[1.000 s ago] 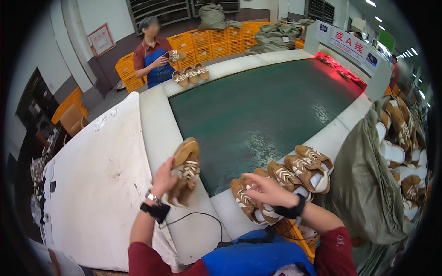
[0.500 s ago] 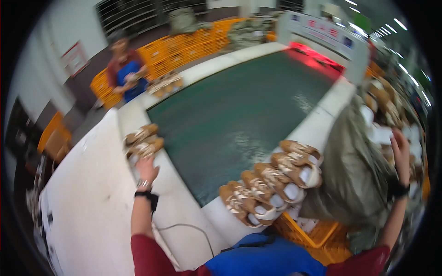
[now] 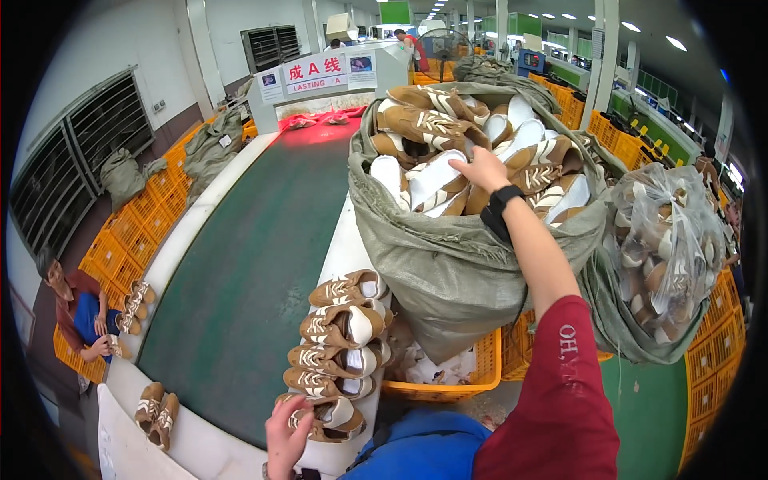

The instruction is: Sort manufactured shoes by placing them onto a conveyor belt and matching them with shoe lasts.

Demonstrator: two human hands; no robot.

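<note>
My right hand (image 3: 486,170) is in the mouth of a large grey-green woven sack (image 3: 432,264), thumb and fingers apart over the brown-and-white sneakers (image 3: 432,126) heaped inside. Its fingertips seem to touch a shoe with a white insole (image 3: 436,176). Low in view, my left hand (image 3: 286,432) is open, fingers spread, beside the nearest sneaker (image 3: 336,418) of a row on the white conveyor edge. Whether it touches that shoe I cannot tell. The row's other sneakers (image 3: 328,356) lie side by side, laces toward the belt.
The green conveyor belt (image 3: 240,240) runs to a red-lit machine opening (image 3: 320,128). Across it a person (image 3: 80,316) handles a shoe near more sneakers. A pair (image 3: 157,416) rests at the near left corner. An orange crate (image 3: 480,372) and a clear bag of shoes (image 3: 664,248) stand right.
My view has swung right toward the sack. My left hand has left the pair at the far left corner for the shoe row; my right hand has reached onto the sack's shoes.
</note>
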